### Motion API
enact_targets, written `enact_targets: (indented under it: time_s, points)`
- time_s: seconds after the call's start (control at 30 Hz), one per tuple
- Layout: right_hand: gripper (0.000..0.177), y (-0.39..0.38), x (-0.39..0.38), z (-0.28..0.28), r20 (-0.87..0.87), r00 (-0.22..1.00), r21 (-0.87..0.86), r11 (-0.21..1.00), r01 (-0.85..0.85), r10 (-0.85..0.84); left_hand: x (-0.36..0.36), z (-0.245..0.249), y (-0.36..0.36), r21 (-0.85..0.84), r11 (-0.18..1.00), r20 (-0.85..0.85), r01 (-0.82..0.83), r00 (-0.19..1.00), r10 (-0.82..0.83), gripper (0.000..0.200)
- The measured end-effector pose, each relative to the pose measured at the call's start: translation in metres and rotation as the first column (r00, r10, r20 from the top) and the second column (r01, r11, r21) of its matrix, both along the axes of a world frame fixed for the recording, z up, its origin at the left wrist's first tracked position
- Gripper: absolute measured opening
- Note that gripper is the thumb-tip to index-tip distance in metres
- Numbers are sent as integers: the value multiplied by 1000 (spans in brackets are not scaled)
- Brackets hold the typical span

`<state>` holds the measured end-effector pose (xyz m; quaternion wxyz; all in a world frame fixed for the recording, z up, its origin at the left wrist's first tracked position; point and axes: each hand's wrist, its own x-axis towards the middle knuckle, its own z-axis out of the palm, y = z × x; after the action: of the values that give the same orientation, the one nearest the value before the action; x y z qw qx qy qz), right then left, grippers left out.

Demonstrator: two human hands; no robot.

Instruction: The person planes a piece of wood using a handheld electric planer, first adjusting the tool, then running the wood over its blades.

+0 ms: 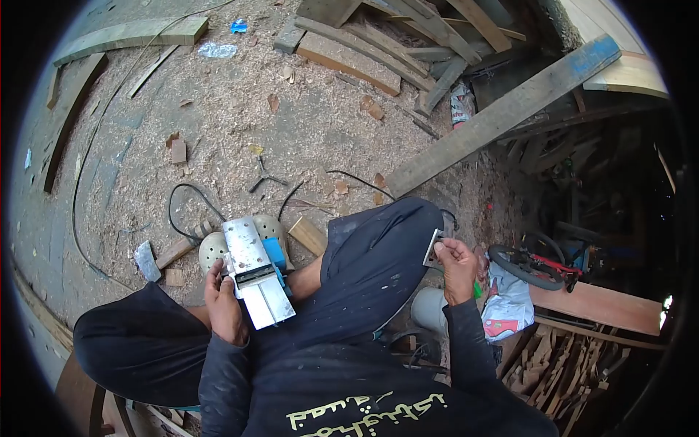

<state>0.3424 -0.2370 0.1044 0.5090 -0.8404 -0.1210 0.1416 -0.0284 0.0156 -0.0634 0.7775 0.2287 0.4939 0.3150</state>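
An electric planer (pixel 243 239) with a blue body lies upside down by my lap, its metal sole and the slot across it facing up. The fingers of my left hand (pixel 224 306) are wrapped round its left side, near the slot. Beside my right knee, my right hand (pixel 459 269) pinches a small flat metal piece (pixel 432 249) between thumb and fingers; it looks like a planer blade. The two hands are well apart. My sandals (pixel 212 251) show behind the planer.
Wood shavings cover the floor (pixel 226 109). A Y-shaped wrench (pixel 266 176) lies ahead of my feet, with a black cable nearby. A long plank (pixel 502 116) slants at the right. A grey bucket (pixel 429 312), a plastic sack (pixel 507 302) and a small bicycle (pixel 535 266) stand beyond my right knee.
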Motion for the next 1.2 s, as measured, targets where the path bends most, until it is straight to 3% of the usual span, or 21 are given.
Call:
enact_targets:
  time_s: [0.13,0.2,0.27,0.33,0.4,0.47,0.6,0.67,0.73,0.77,0.87,0.93,0.97,1.07,1.13,1.2]
  points:
    - [15,-27,24,-19,52,985,54,986,161,-163,3,8,2,25,999,-22,-24,999,25,52]
    - [14,-33,30,-23,99,982,17,987,160,-161,5,11,2,10,1000,-33,-20,999,20,51]
    - [9,-27,25,-30,320,946,-266,955,133,-43,1,5,3,-11,1000,-5,-20,1000,20,53]
    - [8,-18,17,-37,322,942,-199,967,161,-90,-15,-10,3,41,999,-20,25,1000,-24,54]
    - [9,-13,12,-23,288,957,-180,983,37,17,-16,-21,2,57,998,40,28,999,-31,56]
    - [11,-5,5,-16,297,955,-253,966,62,16,-14,-5,5,60,996,42,65,997,-67,57]
    - [13,-1,-15,11,31,997,-117,991,-61,65,-18,-12,12,10,998,91,55,994,-56,58]
    - [19,0,-23,16,-228,963,215,972,-98,147,-15,-14,13,27,998,64,61,996,-62,61]
    - [24,-10,-16,6,-220,958,176,974,-146,183,-6,-8,14,-13,998,106,62,993,-60,60]
    - [24,-17,-9,-2,-208,973,152,986,-69,101,-11,-4,14,-62,997,122,37,992,-29,59]
    - [21,-36,11,-21,-99,995,39,999,28,-24,-17,-14,8,68,997,52,38,998,-42,57]
    - [16,-40,21,-24,135,986,-242,962,125,-95,-12,-11,6,69,998,48,5,999,-8,54]
    - [16,-33,18,-29,112,992,-243,966,87,-61,-3,8,7,-1,1000,-5,-28,1000,28,53]
    - [14,-30,6,-23,77,996,-256,965,62,-43,-5,3,5,-4,999,44,-45,998,45,53]
    - [14,-24,-2,5,-104,995,55,998,5,1,-2,5,6,-20,997,47,-69,996,70,55]
    - [17,-15,-9,17,-249,963,247,968,-39,103,-3,2,5,-11,999,40,-36,999,37,55]
